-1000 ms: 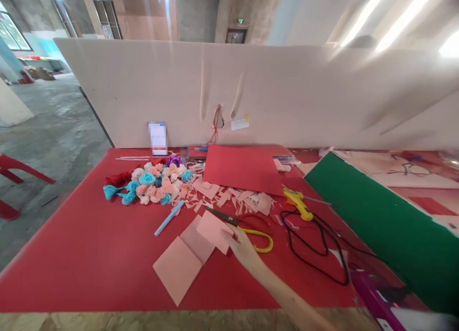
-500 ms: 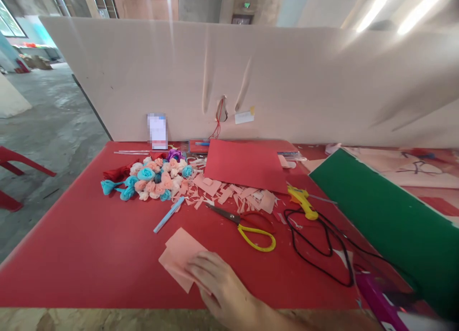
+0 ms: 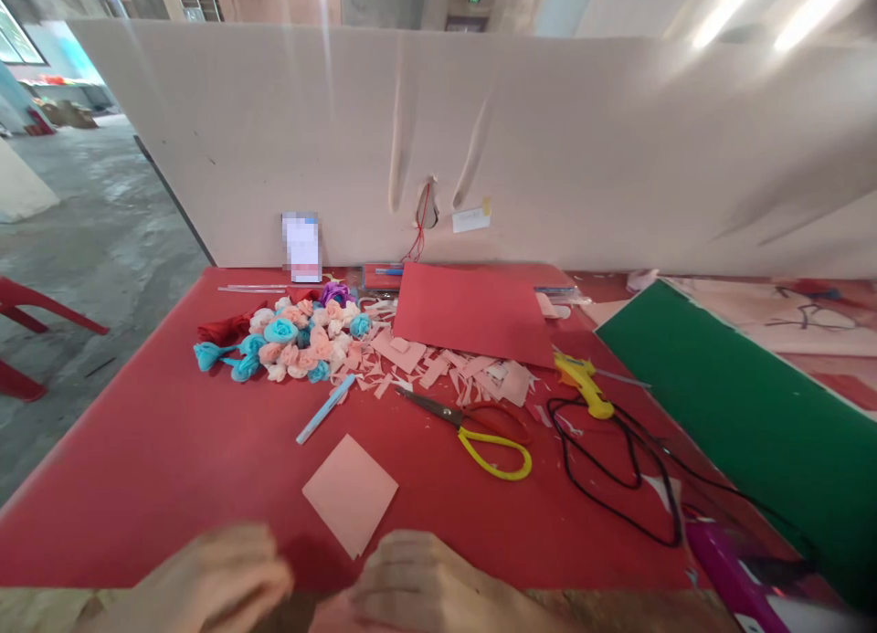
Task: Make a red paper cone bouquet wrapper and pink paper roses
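Observation:
A pink paper square (image 3: 351,496) lies flat on the red tabletop, turned so its corners point towards and away from me. Just below it, my right hand (image 3: 425,583) is closed with its fingers bent, and a pink paper piece (image 3: 327,615) shows under them at the frame's bottom edge. My left hand (image 3: 212,578) is at the lower left, apart from the square. Its fingers look curled but are smeared by motion, so anything in them is hidden. Scissors (image 3: 456,423) with red and yellow handles lie beyond the square, beside a light blue pen (image 3: 326,410).
Paper flowers (image 3: 294,336) are heaped at the back left, next to pink scraps (image 3: 472,373) and a red sheet (image 3: 472,313). On the right are a yellow glue gun (image 3: 584,385), its black cord (image 3: 603,514), a purple tool (image 3: 730,569) and a green board (image 3: 746,432).
My right hand has drawn back towards me from the pink square, a pink piece moving with it. My left hand has come into view at the lower left.

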Action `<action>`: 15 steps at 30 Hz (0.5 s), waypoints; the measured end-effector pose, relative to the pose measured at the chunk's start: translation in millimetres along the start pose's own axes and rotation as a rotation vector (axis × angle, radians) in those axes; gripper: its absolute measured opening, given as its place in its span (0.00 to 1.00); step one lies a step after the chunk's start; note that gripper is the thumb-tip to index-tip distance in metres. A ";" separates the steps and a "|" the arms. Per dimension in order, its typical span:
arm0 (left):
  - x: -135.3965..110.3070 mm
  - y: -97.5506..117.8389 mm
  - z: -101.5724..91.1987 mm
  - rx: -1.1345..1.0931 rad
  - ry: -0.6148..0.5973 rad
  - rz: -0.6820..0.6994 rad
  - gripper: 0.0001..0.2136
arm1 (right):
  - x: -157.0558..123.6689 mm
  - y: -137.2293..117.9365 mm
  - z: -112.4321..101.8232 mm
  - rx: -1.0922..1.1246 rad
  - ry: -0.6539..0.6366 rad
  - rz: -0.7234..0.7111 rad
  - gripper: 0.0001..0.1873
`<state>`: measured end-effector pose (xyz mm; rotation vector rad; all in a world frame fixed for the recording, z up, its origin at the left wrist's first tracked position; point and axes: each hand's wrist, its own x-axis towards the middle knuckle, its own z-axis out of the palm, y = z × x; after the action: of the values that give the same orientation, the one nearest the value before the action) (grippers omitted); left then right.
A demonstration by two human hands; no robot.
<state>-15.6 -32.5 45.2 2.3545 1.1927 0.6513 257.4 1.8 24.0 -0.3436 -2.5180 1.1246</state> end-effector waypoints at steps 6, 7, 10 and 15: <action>81.2 -29.3 21.2 0.172 -0.502 0.225 0.35 | -9.9 11.6 -7.8 0.146 0.417 0.256 0.15; 85.5 -32.3 25.8 0.188 -0.545 0.282 0.35 | -10.9 17.3 -8.1 0.195 0.563 0.362 0.15; 81.5 -36.5 36.9 0.299 -0.513 0.436 0.30 | -11.5 34.6 -9.6 0.325 0.917 0.617 0.20; 60.5 -21.4 42.8 0.512 -0.140 0.653 0.11 | -10.6 51.9 -8.9 0.470 1.133 0.761 0.17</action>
<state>27.3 22.5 12.1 3.2010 0.5484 0.3811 274.5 37.8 -11.9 -1.3860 -1.0893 1.1940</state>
